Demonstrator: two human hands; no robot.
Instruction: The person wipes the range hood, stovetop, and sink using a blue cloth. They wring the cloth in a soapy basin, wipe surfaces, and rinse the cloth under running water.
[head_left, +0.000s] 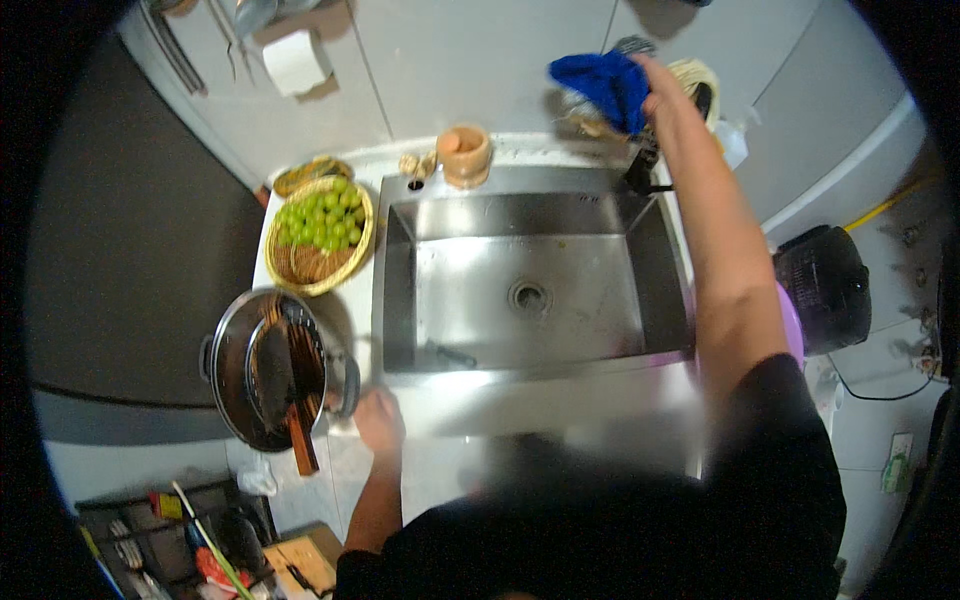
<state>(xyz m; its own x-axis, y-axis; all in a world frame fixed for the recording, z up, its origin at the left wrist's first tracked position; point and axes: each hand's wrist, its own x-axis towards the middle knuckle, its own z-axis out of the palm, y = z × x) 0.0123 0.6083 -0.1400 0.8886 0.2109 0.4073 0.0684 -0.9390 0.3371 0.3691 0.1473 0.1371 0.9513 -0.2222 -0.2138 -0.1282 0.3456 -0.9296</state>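
My right arm reaches up past the sink to the back wall, and my right hand is at a blue cloth, with its fingers mostly hidden behind the fabric. Near the counter's front edge, my left hand is beside the black side handle of a deep pot. Its fingers are blurred, so a grip on the handle cannot be made out. Inside the pot lie dark utensils, and a brown wooden handle sticks out over the rim. Between my arms is a stainless steel sink with a round drain.
A wicker basket of green grapes stands behind the pot. A mortar sits behind the sink, left of a black faucet. At right are a purple basin and a black bin. A cluttered rack is lower left.
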